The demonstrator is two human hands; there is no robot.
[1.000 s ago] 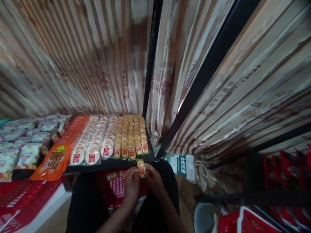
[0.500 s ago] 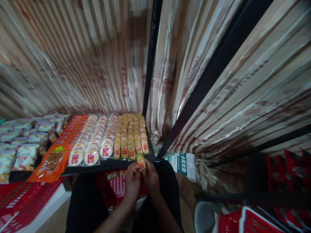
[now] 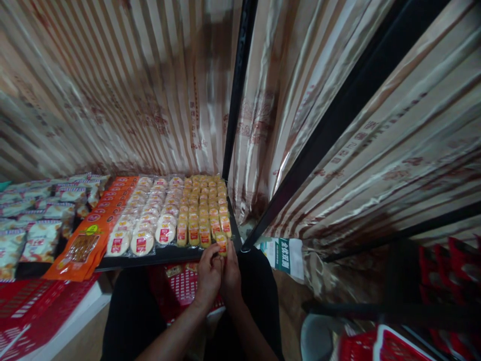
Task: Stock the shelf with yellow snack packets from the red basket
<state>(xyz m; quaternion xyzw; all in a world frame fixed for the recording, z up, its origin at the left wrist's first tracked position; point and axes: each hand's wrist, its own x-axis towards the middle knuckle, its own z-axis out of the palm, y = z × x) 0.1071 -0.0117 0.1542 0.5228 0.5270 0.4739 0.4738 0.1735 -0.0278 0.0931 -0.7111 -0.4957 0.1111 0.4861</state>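
My left hand (image 3: 207, 275) and my right hand (image 3: 231, 273) are pressed together at the front right corner of a black shelf (image 3: 165, 254). Between their fingertips they hold a small yellow snack packet with a red label (image 3: 222, 243). It sits at the shelf's front edge, right in front of several rows of the same yellow packets (image 3: 203, 208). Left of those lie rows of round white packets (image 3: 150, 220).
Orange flat packs (image 3: 95, 228) and pale bags (image 3: 33, 225) fill the shelf's left part. A red basket (image 3: 176, 288) sits under my hands, more red baskets at left (image 3: 33, 311) and lower right (image 3: 376, 346). Black uprights (image 3: 236, 95) and striped film surround the shelf.
Both hands have moved up and forward with the yellow packet, from above the red basket to the shelf's front edge beside the yellow rows.
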